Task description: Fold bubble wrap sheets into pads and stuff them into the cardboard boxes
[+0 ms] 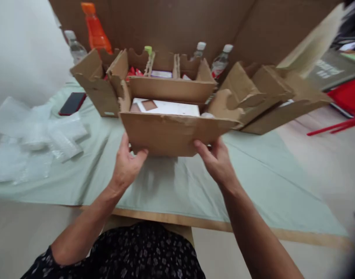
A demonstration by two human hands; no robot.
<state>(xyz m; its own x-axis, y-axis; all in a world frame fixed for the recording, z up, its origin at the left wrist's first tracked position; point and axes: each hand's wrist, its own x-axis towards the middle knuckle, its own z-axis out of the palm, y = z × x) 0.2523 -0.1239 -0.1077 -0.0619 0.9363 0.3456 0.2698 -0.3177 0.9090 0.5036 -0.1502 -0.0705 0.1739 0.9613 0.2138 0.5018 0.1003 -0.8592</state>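
Your left hand [126, 166] and right hand [218, 161] grasp an open brown cardboard box [170, 135] low on either side (white rectangular carton [175, 109] inside).

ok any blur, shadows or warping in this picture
Head view: a faint darker patch, probably shadow, on the pale green cloth below the brown cardboard box; head view: slight blur softens the thin red bars at right; head view: the rightmost brown cardboard bins look splayed, likely wide-angle stretch.

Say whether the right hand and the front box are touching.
Touching. The head view shows the right hand's thumb lying on the front wall of the front box.
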